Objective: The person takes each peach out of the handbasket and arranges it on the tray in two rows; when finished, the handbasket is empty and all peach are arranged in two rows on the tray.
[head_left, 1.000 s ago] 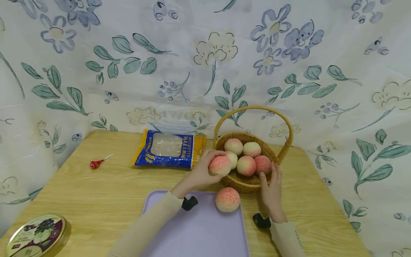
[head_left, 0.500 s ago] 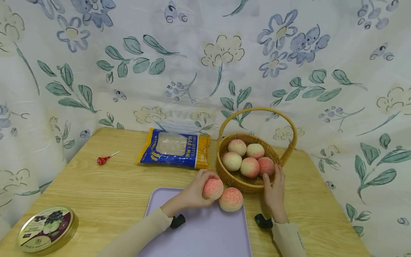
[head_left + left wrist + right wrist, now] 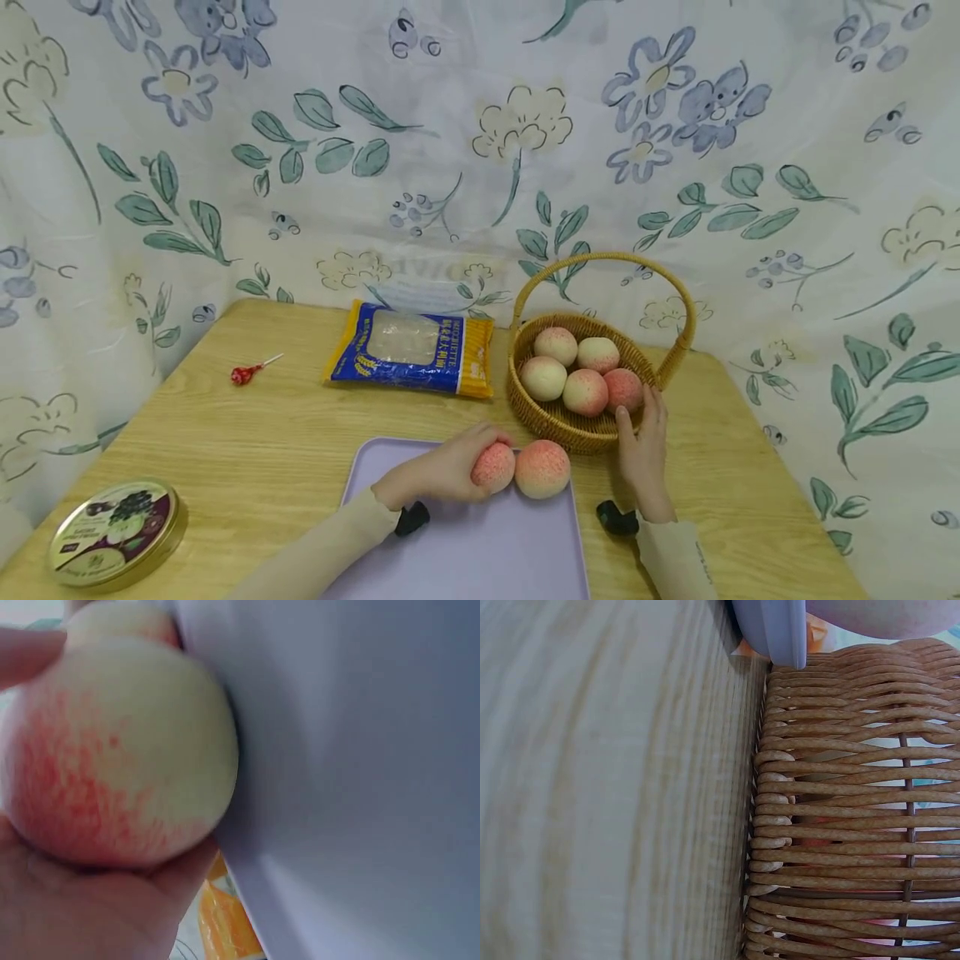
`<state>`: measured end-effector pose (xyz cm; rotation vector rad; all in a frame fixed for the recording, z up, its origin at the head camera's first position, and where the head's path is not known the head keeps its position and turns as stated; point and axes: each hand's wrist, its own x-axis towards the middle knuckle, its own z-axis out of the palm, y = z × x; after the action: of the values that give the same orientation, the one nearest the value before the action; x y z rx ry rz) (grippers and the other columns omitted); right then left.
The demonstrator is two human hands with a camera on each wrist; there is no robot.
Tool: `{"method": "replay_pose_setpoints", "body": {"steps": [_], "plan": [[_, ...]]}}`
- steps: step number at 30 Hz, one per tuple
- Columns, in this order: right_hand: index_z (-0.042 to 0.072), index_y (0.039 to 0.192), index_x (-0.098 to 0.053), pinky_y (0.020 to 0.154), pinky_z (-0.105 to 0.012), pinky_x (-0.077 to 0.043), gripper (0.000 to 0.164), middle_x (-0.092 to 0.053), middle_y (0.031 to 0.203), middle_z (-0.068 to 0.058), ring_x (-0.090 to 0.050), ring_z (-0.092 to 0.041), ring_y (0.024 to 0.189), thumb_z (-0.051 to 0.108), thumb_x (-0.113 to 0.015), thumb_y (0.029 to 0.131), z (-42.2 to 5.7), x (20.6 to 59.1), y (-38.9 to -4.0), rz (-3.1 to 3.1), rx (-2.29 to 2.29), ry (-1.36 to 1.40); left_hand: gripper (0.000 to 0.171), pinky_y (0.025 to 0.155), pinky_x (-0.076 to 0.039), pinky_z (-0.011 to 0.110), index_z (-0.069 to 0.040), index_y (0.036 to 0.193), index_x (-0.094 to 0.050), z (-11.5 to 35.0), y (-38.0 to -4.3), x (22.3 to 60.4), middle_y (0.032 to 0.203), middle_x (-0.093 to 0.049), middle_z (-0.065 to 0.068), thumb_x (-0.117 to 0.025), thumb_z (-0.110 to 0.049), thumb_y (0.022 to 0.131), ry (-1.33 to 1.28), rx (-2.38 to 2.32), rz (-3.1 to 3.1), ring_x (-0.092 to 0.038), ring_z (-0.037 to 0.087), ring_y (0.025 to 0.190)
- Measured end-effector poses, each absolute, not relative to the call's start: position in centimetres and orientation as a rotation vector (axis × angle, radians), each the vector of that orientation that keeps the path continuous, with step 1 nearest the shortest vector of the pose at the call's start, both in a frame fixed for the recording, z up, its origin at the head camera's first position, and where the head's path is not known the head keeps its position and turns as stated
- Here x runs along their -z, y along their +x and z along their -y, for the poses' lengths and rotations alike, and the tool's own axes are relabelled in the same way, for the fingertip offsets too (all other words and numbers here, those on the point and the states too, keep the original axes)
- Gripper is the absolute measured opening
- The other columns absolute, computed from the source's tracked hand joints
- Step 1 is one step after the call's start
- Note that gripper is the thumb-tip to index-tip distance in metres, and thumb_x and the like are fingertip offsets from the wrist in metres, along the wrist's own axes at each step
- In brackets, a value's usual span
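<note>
My left hand [image 3: 450, 467] grips a pink and cream peach [image 3: 494, 467] low over the lilac tray [image 3: 465, 558]. Seen from the left wrist, the peach [image 3: 127, 757] sits between thumb and fingers, right against the tray surface. Just to its right, a second peach [image 3: 543, 469] rests at the tray's far right corner. My right hand [image 3: 643, 454] holds the near right rim of the wicker basket [image 3: 555, 427], its thumb over the rim. Several peaches [image 3: 585, 392] lie inside. The right wrist view shows the basket's woven side [image 3: 855, 817] close up, without the hand.
A blue and yellow pasta bag [image 3: 408, 348] lies behind the tray, left of the basket. Toward the left are a red lollipop [image 3: 243, 374] and a round tin [image 3: 112, 533] on the wooden table [image 3: 255, 450]. The basket's tall handle [image 3: 603, 257] arches up before a floral cloth.
My left hand has carried its peach out from the basket's left side, down and slightly left to the tray beside the other peach. The right hand stays on the rim.
</note>
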<state>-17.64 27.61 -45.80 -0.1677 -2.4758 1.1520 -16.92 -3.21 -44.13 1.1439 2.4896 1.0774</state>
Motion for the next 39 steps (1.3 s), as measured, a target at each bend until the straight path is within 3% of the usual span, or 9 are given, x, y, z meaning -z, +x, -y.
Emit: {"method": "replay_pose_setpoints", "body": {"steps": [6,11,15,24,29,39], "plan": [[-0.003,0.152,-0.021,0.113,-0.065,-0.018,0.062,-0.012,0.159,-0.024,-0.012,-0.044,0.147,0.027,-0.044,0.102,-27.6,45.7,-17.5,2.461,-1.165,-0.163,0.080,0.108,-0.040,0.042,-0.014,0.149,-0.036,3.4,-18.1,43.4,0.147,-0.044,0.009,-0.072,-0.014,0.077,1.145,-1.058,-2.353,-0.045,0.026,0.133],[-0.002,0.152,-0.022,0.112,-0.065,-0.019,0.062,-0.012,0.159,-0.022,-0.013,-0.043,0.147,0.028,-0.044,0.102,-27.4,45.6,-17.4,2.469,-1.179,-0.180,0.072,0.110,-0.036,0.051,-0.020,0.149,-0.035,3.1,-18.8,41.7,0.152,-0.037,0.010,-0.070,-0.024,0.086,1.079,-1.162,-2.334,-0.040,0.032,0.138],[-0.002,0.152,-0.022,0.112,-0.065,-0.019,0.062,-0.012,0.159,-0.023,-0.013,-0.043,0.147,0.027,-0.044,0.102,-27.4,45.7,-17.5,2.464,-1.173,-0.180,0.065,0.113,-0.031,0.053,-0.021,0.147,-0.040,2.1,-20.0,39.7,0.152,-0.038,0.008,-0.069,-0.024,0.089,1.078,-1.272,-2.362,-0.036,0.031,0.141],[-0.001,0.152,-0.023,0.113,-0.064,-0.020,0.061,-0.014,0.159,-0.023,-0.015,-0.043,0.146,0.025,-0.045,0.102,-27.6,45.7,-17.7,2.456,-1.155,-0.188,0.060,0.110,-0.036,0.055,-0.010,0.146,-0.038,-1.5,-23.4,35.4,0.151,-0.039,0.012,-0.064,-0.012,0.092,1.136,-1.501,-2.191,-0.038,0.036,0.139],[-0.001,0.152,-0.022,0.112,-0.064,-0.021,0.060,-0.014,0.159,-0.023,-0.015,-0.043,0.146,0.025,-0.045,0.102,-27.7,45.5,-17.6,2.462,-1.151,-0.185,0.057,0.110,-0.039,0.046,-0.018,0.145,-0.042,-4.0,-24.7,33.8,0.149,-0.042,0.005,-0.064,-0.018,0.093,1.105,-1.484,-2.201,-0.043,0.027,0.136],[-0.001,0.152,-0.023,0.112,-0.064,-0.021,0.060,-0.014,0.159,-0.023,-0.015,-0.044,0.146,0.026,-0.045,0.102,-27.6,45.5,-17.5,2.465,-1.160,-0.180,0.053,0.103,-0.046,0.039,-0.019,0.145,-0.044,-8.6,-27.0,33.3,0.147,-0.048,0.007,-0.061,-0.024,0.095,1.082,-1.455,-2.185,-0.052,0.026,0.128]]}}
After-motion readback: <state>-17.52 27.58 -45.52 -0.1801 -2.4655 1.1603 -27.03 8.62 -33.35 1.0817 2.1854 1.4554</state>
